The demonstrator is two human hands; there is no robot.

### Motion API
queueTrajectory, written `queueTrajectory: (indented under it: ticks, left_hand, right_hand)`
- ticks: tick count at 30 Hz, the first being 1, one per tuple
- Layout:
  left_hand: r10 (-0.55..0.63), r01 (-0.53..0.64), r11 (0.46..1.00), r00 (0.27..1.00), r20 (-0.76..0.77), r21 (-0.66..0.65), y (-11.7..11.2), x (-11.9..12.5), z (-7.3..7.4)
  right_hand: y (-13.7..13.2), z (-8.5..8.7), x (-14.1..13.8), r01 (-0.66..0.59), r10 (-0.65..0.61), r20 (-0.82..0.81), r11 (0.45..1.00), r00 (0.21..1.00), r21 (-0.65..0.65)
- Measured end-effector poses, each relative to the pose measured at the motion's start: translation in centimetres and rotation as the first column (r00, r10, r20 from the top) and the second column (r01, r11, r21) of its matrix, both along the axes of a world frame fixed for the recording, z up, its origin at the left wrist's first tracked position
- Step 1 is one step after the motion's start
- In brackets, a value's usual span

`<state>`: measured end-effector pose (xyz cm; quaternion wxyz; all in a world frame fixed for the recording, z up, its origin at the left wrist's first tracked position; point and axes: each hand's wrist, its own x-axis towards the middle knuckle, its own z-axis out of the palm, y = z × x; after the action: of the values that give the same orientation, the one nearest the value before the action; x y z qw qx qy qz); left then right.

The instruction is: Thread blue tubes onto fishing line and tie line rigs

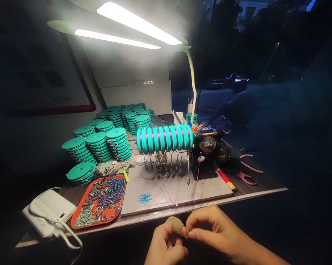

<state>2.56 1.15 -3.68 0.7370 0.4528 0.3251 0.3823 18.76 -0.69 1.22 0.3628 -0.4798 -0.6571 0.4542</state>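
Observation:
My left hand (pixel 166 244) is closed in a pinch at the bottom centre. A tan speckled finger wrap (pixel 176 225) covers one of its fingers. Close against it, my right hand (pixel 214 228) pinches a thin fishing line (pixel 198 173), which runs down from the winding machine (pixel 207 143). A tiny shiny metal piece (pixel 187 237) shows at the meeting fingertips; its kind is too small to tell. Beyond my hands, a row of turquoise spools (pixel 164 139) with purple line sits on the machine's shaft, with small metal rigs hanging below.
An orange tray (pixel 74 221) of sinkers, blue tubes and small metal parts lies left, beside a white power bank (pixel 48 213). Stacked turquoise spools (pixel 116 136) stand behind. Blue sticks (pixel 145 197) lie on the board (pixel 163 202). Scissors (pixel 247 177) and pliers (pixel 250 163) lie right, under a lamp (pixel 193 81).

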Motion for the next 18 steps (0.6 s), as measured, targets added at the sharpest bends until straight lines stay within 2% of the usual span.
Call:
queueTrajectory:
  ticks: [4, 7, 11, 14, 16, 18]
  left_hand:
    - [-0.068, 0.069, 0.997, 0.997, 0.040, -0.027, 0.0, 0.0, -0.3]
    - [-0.072, 0.078, 0.996, 0.992, 0.106, -0.045, -0.1, 0.2, -0.3]
    - [-0.104, 0.114, 0.990, 0.988, 0.113, -0.082, -0.2, 0.5, 0.2]
    - [-0.104, 0.121, 0.982, 0.988, 0.115, -0.146, -0.3, 0.5, 0.8]
    - [-0.088, 0.114, 0.971, 0.988, 0.127, -0.209, -0.3, 0.4, 1.1]
    - [-0.061, 0.099, 0.958, 0.988, 0.144, -0.270, -0.3, 0.3, 1.3]
  right_hand:
    - [0.0, 0.1, 0.0, -0.008, 0.009, -0.018, 1.000, 1.000, 0.017]
    - [0.1, 0.0, 0.0, -0.006, 0.006, -0.017, 1.000, 1.000, 0.019]
    - [0.1, -0.1, -0.1, 0.012, -0.012, -0.005, 1.000, 1.000, 0.005]
    - [-0.1, -0.1, -0.1, 0.024, -0.024, -0.067, 1.000, 0.997, -0.014]
    - [-0.5, -0.4, -0.1, 0.083, -0.082, -0.103, 0.997, 0.991, 0.009]
    - [-1.0, -0.9, -0.2, 0.147, -0.141, -0.073, 0.986, 0.987, 0.081]
